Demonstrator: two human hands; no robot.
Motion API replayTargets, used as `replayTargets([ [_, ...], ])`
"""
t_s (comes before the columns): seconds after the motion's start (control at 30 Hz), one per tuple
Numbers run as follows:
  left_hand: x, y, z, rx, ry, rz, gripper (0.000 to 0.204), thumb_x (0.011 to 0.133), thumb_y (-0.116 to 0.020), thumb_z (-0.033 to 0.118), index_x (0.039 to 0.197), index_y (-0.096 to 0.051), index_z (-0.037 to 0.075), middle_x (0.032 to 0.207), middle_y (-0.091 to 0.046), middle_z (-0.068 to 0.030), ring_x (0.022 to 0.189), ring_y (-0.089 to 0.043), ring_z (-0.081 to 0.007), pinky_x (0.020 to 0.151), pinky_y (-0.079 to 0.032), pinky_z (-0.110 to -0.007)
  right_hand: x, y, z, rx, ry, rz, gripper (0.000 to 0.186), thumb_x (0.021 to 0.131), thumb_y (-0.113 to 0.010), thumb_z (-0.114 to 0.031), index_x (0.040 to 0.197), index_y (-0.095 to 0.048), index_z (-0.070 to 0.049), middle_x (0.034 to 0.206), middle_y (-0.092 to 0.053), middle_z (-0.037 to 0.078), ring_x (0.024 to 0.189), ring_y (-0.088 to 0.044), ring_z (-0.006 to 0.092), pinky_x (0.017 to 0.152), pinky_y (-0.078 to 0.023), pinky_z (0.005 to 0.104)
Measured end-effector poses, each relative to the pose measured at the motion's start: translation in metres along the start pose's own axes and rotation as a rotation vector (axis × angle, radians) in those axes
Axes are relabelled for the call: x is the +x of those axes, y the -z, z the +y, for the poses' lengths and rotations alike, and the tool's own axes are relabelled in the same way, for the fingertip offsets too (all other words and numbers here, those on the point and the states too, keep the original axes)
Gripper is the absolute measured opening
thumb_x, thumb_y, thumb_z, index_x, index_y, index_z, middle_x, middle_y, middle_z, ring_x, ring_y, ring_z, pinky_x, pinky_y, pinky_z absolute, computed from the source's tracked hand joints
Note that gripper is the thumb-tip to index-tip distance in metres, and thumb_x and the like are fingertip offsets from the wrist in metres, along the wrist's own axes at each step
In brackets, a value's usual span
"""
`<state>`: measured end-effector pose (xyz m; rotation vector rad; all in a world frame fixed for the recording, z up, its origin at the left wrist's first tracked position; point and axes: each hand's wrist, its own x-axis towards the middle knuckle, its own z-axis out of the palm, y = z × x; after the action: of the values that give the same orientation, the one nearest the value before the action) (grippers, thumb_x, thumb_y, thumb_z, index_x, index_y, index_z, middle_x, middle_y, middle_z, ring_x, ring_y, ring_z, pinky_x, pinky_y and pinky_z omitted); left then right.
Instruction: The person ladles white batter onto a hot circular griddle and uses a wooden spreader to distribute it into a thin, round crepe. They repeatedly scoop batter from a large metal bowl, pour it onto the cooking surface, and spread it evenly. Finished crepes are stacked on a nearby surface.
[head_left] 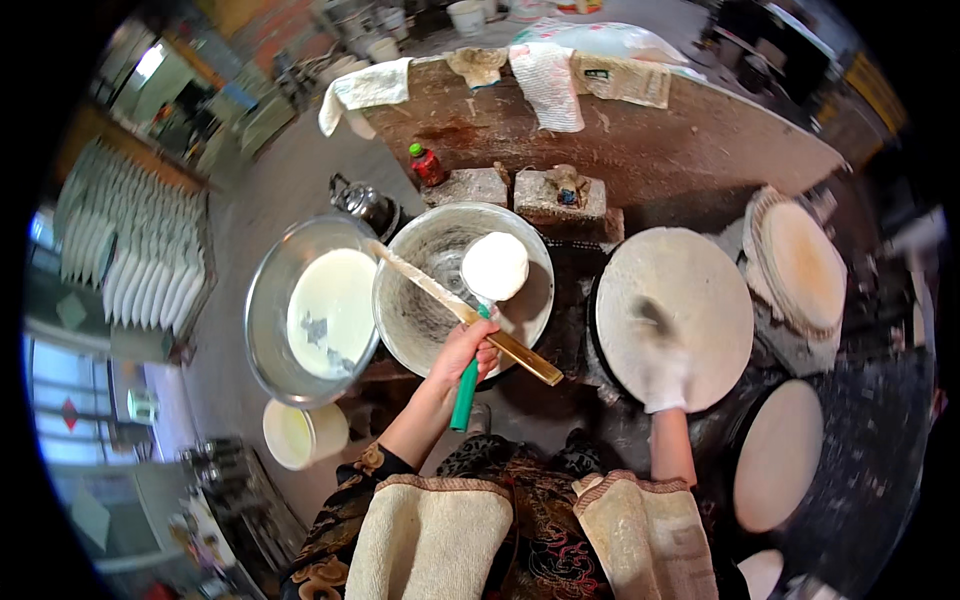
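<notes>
My left hand (pixel 465 350) is closed around the green handle of a ladle (pixel 464 398) and a flat wooden stick (pixel 525 358) that crosses it. White batter fills the ladle's bowl, which is over a large grey metal basin (pixel 420 320). To its left, a shiny steel bowl (pixel 262 330) holds creamy white batter (pixel 335 300) with grey patches on it. My right hand (pixel 664 383), in a white glove, reaches over a round, pale griddle plate (pixel 690 270). Motion smears its fingers. A dark blur (pixel 653 316) lies just beyond them; its kind is unclear.
At the far right stands a stack of round flatbreads (pixel 800 265). A pale disc (pixel 778 455) leans lower right. A cream bucket (pixel 325 430) sits below the steel bowl. Behind are a kettle (pixel 365 203), a red bottle (pixel 427 165), bricks (pixel 560 195) and a board with towels (pixel 545 85).
</notes>
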<state>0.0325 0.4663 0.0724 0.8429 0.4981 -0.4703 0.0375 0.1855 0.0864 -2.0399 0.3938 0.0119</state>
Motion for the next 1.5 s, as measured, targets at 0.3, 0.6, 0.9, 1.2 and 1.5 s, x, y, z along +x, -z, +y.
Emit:
replayTargets([
  [0.3, 0.042, 0.034, 0.029, 0.147, 0.293, -0.209, 0.022, 0.092, -0.056, 0.033, 0.084, -0.046, 0.015, 0.048, -0.035, 0.0071, 0.035, -0.033, -0.0037, 0.03, -0.027, -0.02, -0.054, -0.162, -0.032, -0.285, 0.2, -0.201, 0.046, 0.089, -0.046, -0.038, 0.124, -0.047, -0.009, 0.101, -0.06, 0.023, 0.088, -0.06, 0.037, 0.076, -0.048, 0.0429],
  [0.6, 0.077, 0.064, 0.056, -0.035, 0.671, -0.716, 0.017, 0.097, -0.046, 0.03, 0.092, -0.051, 0.014, 0.048, -0.036, 0.0071, 0.035, -0.032, -0.0032, 0.031, -0.025, -0.017, -0.111, -0.153, 0.062, 1.055, -0.564, -0.307, 0.041, 0.094, -0.046, -0.042, 0.115, -0.051, -0.008, 0.069, -0.06, 0.012, 0.042, -0.045, 0.0143, 0.034, -0.033, 0.0257],
  [0.9, 0.128, 0.056, 0.074, 0.639, 0.197, -0.335, 0.018, 0.092, -0.053, 0.021, 0.106, -0.05, 0.011, 0.053, -0.041, 0.0025, 0.039, -0.038, -0.0064, 0.033, -0.03, -0.022, -0.126, -0.162, 0.056, 0.747, -0.618, -0.111, 0.039, 0.092, -0.05, -0.036, 0.12, -0.056, -0.01, 0.071, -0.059, 0.006, 0.046, -0.043, 0.011, 0.04, -0.032, 0.0243],
  [1.2, 0.146, 0.083, 0.135, 1.912, -1.161, -0.638, 0.056, 0.08, -0.058, 0.007, 0.132, -0.047, 0.023, 0.065, -0.055, -0.0091, 0.057, -0.057, -0.0302, 0.054, -0.047, -0.04, -0.184, -0.178, 0.062, 0.26, -0.444, 0.06, 0.048, 0.089, -0.056, -0.026, 0.13, -0.048, -0.004, 0.121, -0.057, 0.018, 0.113, -0.055, 0.0234, 0.095, -0.041, 0.0299],
  [1.5, 0.165, 0.11, 0.148, 2.017, -1.221, -0.401, 0.065, 0.075, -0.059, 0.002, 0.133, -0.046, 0.028, 0.069, -0.055, -0.0115, 0.062, -0.059, -0.0326, 0.056, -0.048, -0.043, -0.107, -0.249, -0.016, 0.496, -0.577, -0.103, 0.048, 0.089, -0.058, -0.027, 0.132, -0.048, -0.01, 0.082, -0.065, 0.009, 0.062, -0.057, 0.0105, 0.057, -0.048, 0.0275],
])
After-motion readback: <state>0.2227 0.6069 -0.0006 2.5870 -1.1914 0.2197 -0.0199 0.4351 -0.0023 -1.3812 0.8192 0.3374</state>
